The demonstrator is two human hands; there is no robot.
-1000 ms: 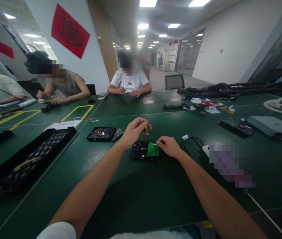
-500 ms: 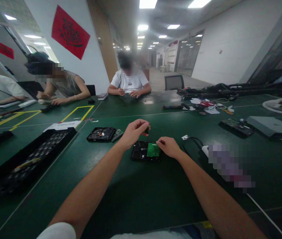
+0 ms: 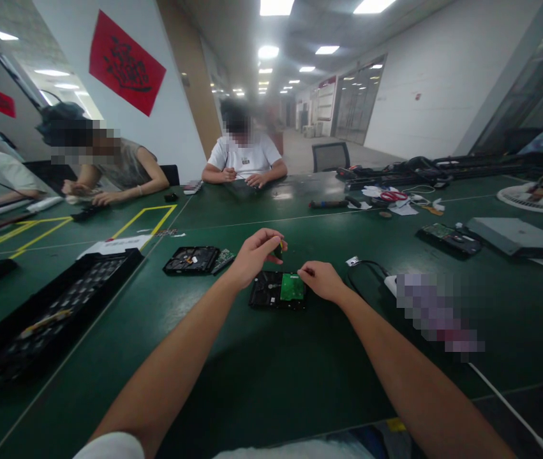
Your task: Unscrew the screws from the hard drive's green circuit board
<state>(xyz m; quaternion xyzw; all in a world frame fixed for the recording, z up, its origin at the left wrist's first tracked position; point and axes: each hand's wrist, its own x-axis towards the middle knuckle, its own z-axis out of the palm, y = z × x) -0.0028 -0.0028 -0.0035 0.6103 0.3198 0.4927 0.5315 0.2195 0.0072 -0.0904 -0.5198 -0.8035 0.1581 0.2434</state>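
Note:
A black hard drive (image 3: 265, 294) lies in front of me with a green circuit board (image 3: 292, 287) on its right half. Above its far edge, my left hand (image 3: 258, 254) is closed around a small dark, yellow-marked tool (image 3: 279, 250), mostly hidden by the fingers. My right hand (image 3: 323, 279) has its fingers pinched together at the board's far right corner; whatever they hold is too small to make out. To the left rests another hard drive (image 3: 191, 261), with a loose circuit board (image 3: 224, 260) leaning by its right side.
On the left is a long black tray (image 3: 108, 280) with parts inside. A cable (image 3: 367, 264) and a blurred-out object (image 3: 436, 312) lie right, beyond them another drive (image 3: 450, 239) and a grey box (image 3: 522, 237). Several people sit across the green table (image 3: 252, 382).
The view has shifted slightly. More of the tool's yellow now shows between my left fingers. My right hand stays at the board's corner.

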